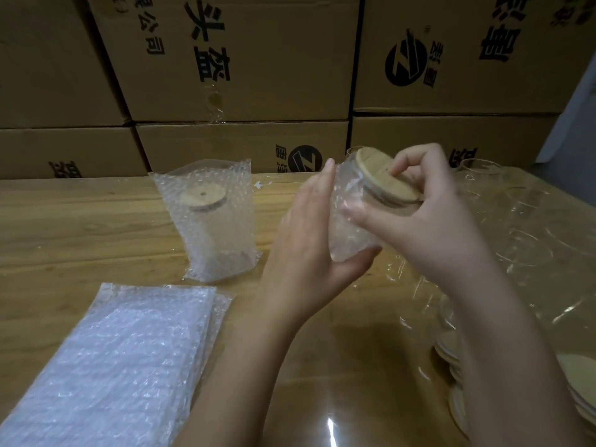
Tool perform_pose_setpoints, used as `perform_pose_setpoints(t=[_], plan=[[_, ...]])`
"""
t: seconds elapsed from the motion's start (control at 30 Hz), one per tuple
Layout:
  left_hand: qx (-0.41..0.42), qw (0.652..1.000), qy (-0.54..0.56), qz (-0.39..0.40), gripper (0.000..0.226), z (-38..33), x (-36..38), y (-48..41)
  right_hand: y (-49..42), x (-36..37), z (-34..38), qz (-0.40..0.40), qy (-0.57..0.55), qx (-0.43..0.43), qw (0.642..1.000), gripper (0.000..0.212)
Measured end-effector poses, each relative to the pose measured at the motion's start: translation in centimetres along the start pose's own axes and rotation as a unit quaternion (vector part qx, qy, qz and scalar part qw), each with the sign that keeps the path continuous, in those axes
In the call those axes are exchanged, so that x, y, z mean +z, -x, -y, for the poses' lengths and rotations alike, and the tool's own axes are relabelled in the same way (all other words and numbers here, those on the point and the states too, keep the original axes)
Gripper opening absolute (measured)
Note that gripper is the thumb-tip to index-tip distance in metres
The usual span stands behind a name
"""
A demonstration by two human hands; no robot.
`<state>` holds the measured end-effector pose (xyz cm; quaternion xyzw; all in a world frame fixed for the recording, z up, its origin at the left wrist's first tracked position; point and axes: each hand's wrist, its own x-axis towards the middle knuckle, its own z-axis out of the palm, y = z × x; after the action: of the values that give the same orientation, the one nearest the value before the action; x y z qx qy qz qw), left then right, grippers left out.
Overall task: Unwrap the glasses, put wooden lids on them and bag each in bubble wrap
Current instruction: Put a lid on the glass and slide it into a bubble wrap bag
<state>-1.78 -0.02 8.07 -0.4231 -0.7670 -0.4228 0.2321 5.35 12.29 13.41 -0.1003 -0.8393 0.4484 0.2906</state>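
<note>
My left grip [300, 246] clasped the glass [351, 230]; my right grip [429, 214] pinched the lid [383, 177] on its rim. Lidding, I judged. Next: seat it flush, then bag it.

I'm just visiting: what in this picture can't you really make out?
- Head view: base of the held glass, partly cupped by the left hand; blur hides whether bubble wrap covers it.
- Head view: count of the spare lids, cut off by the right forearm and frame edge.
- Head view: number of bare glasses at right, clear and blurred.
- Head view: print on the cardboard boxes, cut by the top edge.
</note>
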Motion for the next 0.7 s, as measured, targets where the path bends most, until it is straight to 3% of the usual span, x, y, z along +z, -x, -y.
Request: perform_pose_setpoints(t=[0.13,0.27,0.53,0.7], plan=[[-0.073,0.989,0.125,0.028,0.099,0.4,0.8,0.3,0.0,0.3,-0.3,0.016,0.150,-0.029,0.988,0.048],[-0.114,0.977,0.167,0.067,0.095,1.5,1.3,0.7,0.0,0.9,-0.7,0.073,0.229,0.001,0.971,0.041],[-0.163,0.963,0.181,0.113,0.099,3.5,0.9,1.0,-0.3,2.5,-1.5,0.143,0.246,0.043,0.958,0.034],[-0.180,0.949,0.228,0.125,0.095,4.5,-0.3,1.0,-0.2,2.8,-1.7,0.178,0.202,0.023,0.963,0.027]])
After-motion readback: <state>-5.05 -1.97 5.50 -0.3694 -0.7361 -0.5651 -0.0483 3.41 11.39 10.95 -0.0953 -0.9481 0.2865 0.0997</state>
